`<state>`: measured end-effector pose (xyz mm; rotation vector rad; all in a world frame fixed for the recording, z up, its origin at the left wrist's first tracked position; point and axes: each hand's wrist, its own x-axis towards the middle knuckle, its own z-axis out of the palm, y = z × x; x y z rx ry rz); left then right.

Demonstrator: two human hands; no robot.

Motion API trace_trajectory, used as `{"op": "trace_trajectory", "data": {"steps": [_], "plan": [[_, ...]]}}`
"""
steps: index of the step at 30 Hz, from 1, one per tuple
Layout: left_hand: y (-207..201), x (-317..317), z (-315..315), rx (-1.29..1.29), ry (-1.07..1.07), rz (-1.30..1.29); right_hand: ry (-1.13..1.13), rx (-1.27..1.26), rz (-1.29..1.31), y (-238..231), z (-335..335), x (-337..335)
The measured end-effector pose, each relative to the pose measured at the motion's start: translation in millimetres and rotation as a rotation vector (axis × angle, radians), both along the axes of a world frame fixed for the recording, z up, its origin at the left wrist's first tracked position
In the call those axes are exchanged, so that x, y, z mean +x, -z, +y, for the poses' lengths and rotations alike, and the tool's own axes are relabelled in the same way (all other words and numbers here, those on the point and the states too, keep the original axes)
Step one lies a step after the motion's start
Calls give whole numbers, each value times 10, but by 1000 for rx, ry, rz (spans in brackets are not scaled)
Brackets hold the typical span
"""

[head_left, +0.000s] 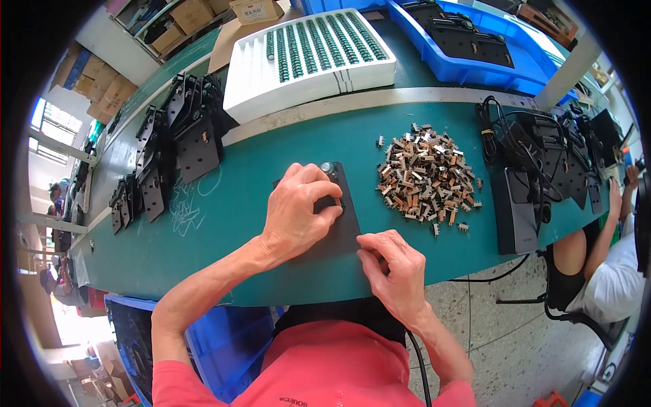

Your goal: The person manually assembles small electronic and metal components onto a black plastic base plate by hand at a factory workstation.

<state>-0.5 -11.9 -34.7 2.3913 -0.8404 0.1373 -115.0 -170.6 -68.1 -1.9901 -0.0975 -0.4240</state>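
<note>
A flat black panel (348,216) lies on the green bench in front of me, with a round metal-and-glass part (327,167) at its far end. My left hand (298,207) reaches over the panel, thumb and index finger closed in a pinch above its right side. Whatever sits between those fingertips is too small to name. Beside the panel's near right edge, my right hand (393,268) has its fingers pressed together; their tips hide what they grip. To the right is a heap of small metal slide switches (427,176).
Black panels (196,146) stand in rows at left. A white foam tray (308,88) of green coils and a blue bin (461,74) sit behind a ledge. A black box with cables (515,210) stands right; another person (610,271) sits beyond.
</note>
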Motion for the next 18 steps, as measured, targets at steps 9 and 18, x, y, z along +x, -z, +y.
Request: {"op": "trace_trajectory", "data": {"steps": [9,18], "plan": [[3,7,3,36,5,-36,3,2,-18,-4,-4,-15],[-13,6,1,40,37,-26,10,-21,-73,4,-12,-2]]}}
